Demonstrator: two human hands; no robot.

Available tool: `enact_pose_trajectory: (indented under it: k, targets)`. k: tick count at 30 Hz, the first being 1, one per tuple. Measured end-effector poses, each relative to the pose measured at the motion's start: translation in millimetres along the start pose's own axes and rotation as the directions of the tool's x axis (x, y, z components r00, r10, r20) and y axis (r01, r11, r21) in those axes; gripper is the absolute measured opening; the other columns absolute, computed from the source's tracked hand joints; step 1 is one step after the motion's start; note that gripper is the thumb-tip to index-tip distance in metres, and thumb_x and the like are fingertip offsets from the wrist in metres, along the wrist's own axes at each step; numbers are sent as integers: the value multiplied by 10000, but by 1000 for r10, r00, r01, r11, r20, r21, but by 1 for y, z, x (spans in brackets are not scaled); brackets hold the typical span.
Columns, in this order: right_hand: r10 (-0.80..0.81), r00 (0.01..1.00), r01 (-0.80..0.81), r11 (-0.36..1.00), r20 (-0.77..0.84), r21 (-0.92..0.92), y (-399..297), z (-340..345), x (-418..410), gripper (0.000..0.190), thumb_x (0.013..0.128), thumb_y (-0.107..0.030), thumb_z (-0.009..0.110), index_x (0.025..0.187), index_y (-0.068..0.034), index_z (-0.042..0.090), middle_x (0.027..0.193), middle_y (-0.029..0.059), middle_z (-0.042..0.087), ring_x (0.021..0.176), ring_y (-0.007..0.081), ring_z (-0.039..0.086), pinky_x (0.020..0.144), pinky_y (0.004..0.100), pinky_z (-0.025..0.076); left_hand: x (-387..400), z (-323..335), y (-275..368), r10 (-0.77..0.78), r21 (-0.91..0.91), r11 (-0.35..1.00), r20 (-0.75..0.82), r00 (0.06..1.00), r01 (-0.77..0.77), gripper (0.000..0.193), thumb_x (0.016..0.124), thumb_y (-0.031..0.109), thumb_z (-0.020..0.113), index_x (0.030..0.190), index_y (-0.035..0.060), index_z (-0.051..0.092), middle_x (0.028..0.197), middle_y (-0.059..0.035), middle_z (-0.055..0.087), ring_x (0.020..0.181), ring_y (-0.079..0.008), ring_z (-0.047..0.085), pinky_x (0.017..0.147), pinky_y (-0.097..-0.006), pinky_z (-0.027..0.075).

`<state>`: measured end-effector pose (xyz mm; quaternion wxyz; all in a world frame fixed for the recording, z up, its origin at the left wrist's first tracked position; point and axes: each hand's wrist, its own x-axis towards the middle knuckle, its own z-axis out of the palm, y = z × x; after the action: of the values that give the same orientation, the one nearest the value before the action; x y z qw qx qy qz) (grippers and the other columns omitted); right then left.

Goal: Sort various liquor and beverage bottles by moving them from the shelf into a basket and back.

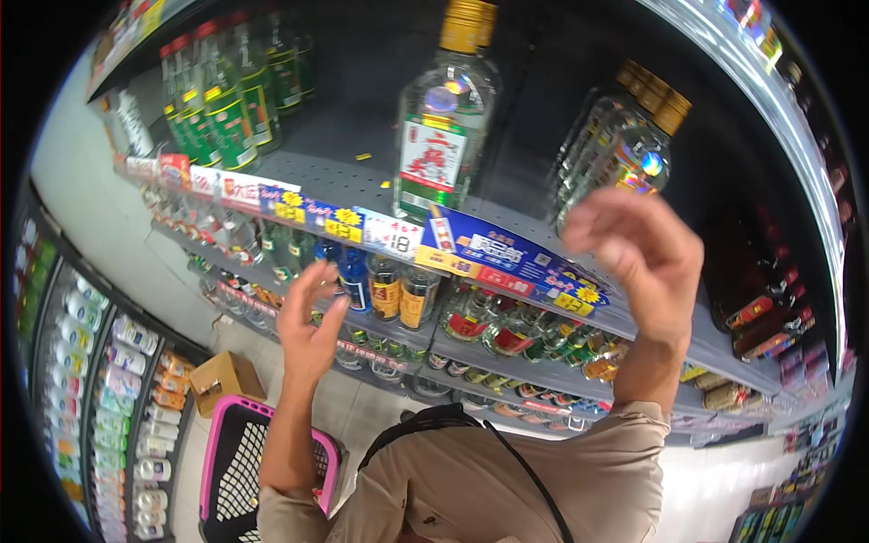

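Note:
My right hand [641, 258] is raised, empty, with bent fingers, in front of the shelf edge, nearest to a row of clear glass bottles with gold caps [645, 129]. My left hand [312, 326] is held up with fingers apart and nothing in it, before the lower shelf's blue bottle [355, 278] and orange-labelled bottles [385, 292]. Between and above the hands stands a large clear liquor bottle [434, 149] with a gold cap and a red and white label, another close behind it. Green-labelled bottles with red caps [227, 122] stand at the upper left.
Price tags and a blue promotional strip [502, 251] line the shelf edge. A black basket with a pink rim [210, 461] and an opened cardboard box [227, 383] are on the floor at lower left. Dark bottles [747, 298] lie tilted in view at right.

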<state>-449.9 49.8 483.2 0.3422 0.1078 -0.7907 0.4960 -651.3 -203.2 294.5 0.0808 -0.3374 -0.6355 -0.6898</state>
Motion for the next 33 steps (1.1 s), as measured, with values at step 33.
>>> enact_pose_trajectory:
  k: [33]
  targets:
    - [-74,991,133,692,114,-709,49,45,112,486,834,-260,763,1115,92,580,977,212,658,859,261,660,686,342,604,118,124,17,221,279,939,-49,974,-199,556,676,286,665,1039,-123,562,991,-253,631,968,-381,616,828,-422,519]
